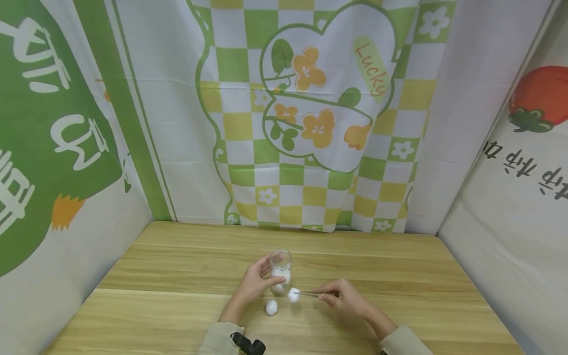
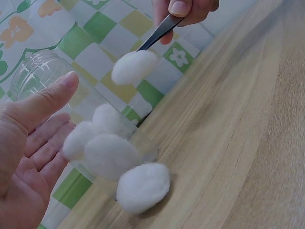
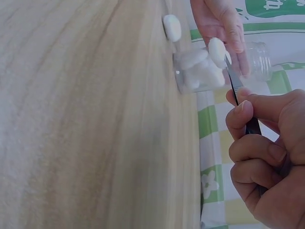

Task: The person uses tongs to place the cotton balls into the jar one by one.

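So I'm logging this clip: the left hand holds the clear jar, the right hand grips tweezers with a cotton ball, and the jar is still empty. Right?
Not quite: the jar is not empty. The left wrist view shows cotton balls already inside it. The rest holds: the left hand holds the jar, and the right hand grips the tweezers with a cotton ball at their tips.

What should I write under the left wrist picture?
Tweezers lift a cotton ball beside the jar the left hand steadies.
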